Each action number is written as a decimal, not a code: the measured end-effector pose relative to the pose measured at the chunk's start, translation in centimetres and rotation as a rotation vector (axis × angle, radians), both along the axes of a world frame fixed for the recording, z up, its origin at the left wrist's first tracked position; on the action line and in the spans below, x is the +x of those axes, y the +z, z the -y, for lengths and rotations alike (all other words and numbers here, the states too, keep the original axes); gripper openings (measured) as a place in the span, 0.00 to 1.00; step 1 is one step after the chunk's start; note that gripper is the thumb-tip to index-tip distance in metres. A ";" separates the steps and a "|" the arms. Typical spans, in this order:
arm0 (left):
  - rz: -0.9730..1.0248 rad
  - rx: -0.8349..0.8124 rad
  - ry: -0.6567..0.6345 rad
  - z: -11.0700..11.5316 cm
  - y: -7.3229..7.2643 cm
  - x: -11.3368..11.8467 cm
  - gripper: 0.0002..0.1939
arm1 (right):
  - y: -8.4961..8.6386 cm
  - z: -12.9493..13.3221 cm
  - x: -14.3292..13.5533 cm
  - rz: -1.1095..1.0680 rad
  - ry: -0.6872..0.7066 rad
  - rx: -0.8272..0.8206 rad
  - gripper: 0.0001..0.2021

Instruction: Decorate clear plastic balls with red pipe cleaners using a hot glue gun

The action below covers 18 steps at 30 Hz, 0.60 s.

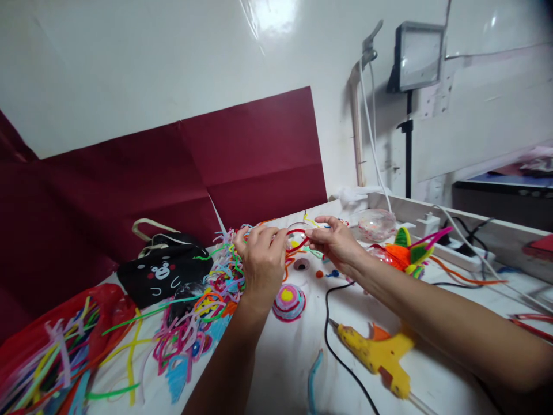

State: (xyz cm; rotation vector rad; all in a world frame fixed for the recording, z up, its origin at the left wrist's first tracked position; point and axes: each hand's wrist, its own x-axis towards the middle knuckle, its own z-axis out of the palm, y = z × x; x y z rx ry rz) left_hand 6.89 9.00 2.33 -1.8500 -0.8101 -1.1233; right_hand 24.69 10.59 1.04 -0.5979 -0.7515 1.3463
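Note:
A red pipe cleaner point(299, 248), bent into a loop, spans the gap between my two hands above the table. My left hand point(263, 259) is closed on its left end, with the fingertips turned away from view. Thumb and fingers of my right hand point(334, 242) pinch the other end. Just below lies a round pink and light blue coiled piece point(288, 301) with a yellow centre. A googly eye point(301, 264) and small orange point(319, 274) and blue point(334, 273) pieces sit close by. Behind the red loop is a clear round plastic piece, partly hidden.
A yellow glue gun point(375, 351) lies under my right forearm, near a black cord point(334, 346). Left are tangled pipe cleaners point(190, 340), a red bag point(114, 311) of them and a black pouch point(151, 276). Right are an orange-green craft piece point(400, 253) and a power strip point(458, 253).

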 end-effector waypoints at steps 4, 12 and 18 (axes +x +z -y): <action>0.003 -0.016 -0.072 0.0 0.0 0.0 0.09 | 0.3 0.3 0.0 -0.001 0.009 0.002 0.31; 0.022 0.001 -0.154 -0.2 0.0 0.0 0.08 | 0.3 0.3 0.1 -0.005 0.006 0.009 0.30; 0.026 -0.023 -0.174 -0.3 0.0 -0.1 0.09 | 0.5 0.5 0.1 -0.021 0.015 -0.016 0.29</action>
